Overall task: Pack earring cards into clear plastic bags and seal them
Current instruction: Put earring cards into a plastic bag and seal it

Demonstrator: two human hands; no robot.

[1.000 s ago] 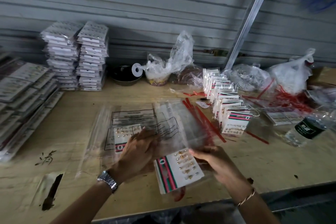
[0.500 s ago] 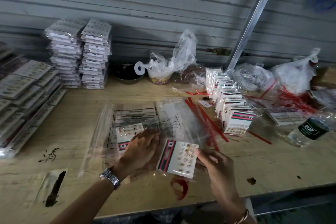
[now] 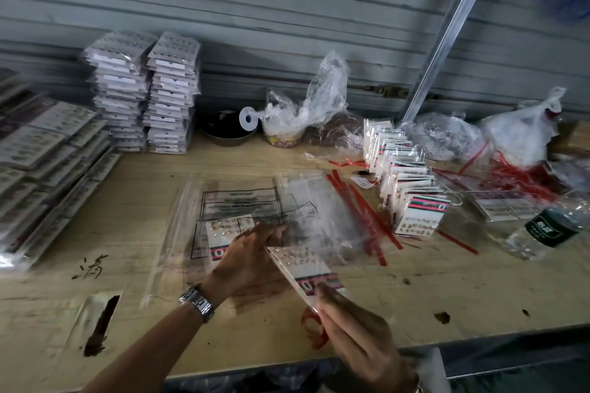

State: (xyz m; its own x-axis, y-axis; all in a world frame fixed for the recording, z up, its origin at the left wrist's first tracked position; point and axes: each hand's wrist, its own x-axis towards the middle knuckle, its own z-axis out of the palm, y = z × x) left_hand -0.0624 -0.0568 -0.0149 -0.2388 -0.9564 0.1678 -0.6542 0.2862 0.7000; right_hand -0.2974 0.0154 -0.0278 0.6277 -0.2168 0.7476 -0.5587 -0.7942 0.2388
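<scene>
Pinching the earring card (image 3: 300, 268), your right hand (image 3: 357, 332) tipped it edge-on; left hand (image 3: 252, 262) pinches the clear bag (image 3: 322, 217). Insertion's next.

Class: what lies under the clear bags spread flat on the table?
An earring card shows through the clear bags, inside or beneath them. The left hand hides its right part.

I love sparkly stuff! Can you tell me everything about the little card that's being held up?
The earring card is a stiff-looking white rectangle. It has rows of small gold-coloured studs, and a green-and-red striped band with a small emblem at its near end. It is tilted above the wooden table. The right hand pinches its striped end. The left hand is at its far corner, though blur hides whether it touches.
</scene>
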